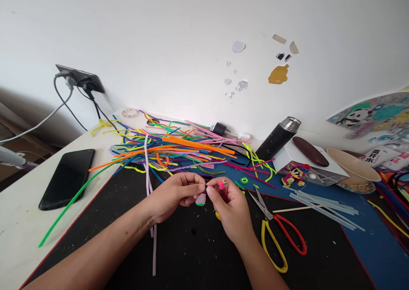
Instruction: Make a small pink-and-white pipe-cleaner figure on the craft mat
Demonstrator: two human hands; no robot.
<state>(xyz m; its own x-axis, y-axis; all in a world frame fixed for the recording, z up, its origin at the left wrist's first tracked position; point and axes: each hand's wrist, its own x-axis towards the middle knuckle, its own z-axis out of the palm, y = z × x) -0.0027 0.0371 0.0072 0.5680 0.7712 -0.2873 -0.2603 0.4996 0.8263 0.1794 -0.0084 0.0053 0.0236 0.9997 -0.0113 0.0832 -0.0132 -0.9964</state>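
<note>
Your two hands meet near the centre of the frame, over the black mat (pixel 191 256) on the tabletop (pixel 19 221). Your left hand (pixel 179 192) has its grip pinched on a small lilac piece (pixel 201 199) with a green end, which shows just under the fingertips at mid-frame. Your right hand (pixel 231 209) has its grip closed round a small red item (pixel 225 192) with a pink end. A tiny dark bit (pixel 206 186) sits where your fingertips come together; you cannot tell which hand has it. Long lilac strips (pixel 150 175) run down past your left wrist, partly hidden behind it. Beyond your hands, a tangle of fuzzy coloured stems (pixel 198 146) fills the middle of the frame. Scissors (pixel 267 215) with one yellow and one red handle lie spread, right of your right hand, near pale translucent sticks (pixel 332 209). A black phone (pixel 68 179) lies at the left of the frame, and a dark flask (pixel 277 138) leans toward the upper right.
</note>
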